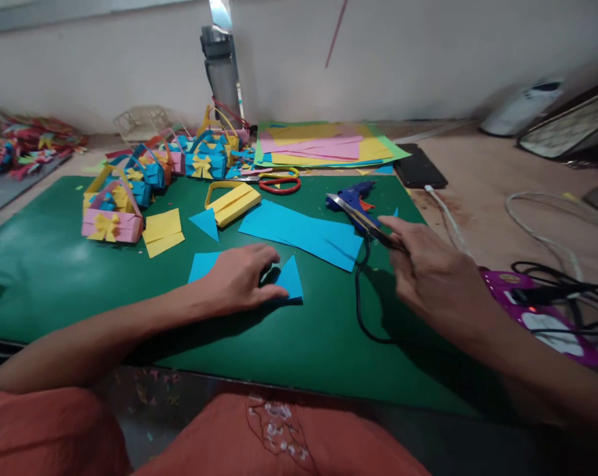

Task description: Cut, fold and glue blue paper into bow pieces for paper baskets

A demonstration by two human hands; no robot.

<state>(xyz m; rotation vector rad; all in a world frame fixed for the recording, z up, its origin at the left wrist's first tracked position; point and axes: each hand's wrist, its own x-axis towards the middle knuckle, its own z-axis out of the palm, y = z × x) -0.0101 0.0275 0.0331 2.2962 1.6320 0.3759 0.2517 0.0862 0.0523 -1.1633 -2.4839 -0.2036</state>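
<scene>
Your left hand [244, 277], thumb and fingers parted, rests over blue paper [293, 281] at the centre of the frame, the thumb touching its lower edge. Your right hand [427, 268], right of centre, grips a slim metal-tipped tool [347, 211] (your fingers cover its handle, so its exact kind cannot be told), the tip across the blue glue gun [351, 196] in view. Between your hands and farther back, a longer blue strip [303, 231] lies on the green mat [299, 357]; a yellow paper basket [238, 203] lies just beyond its left end.
</scene>
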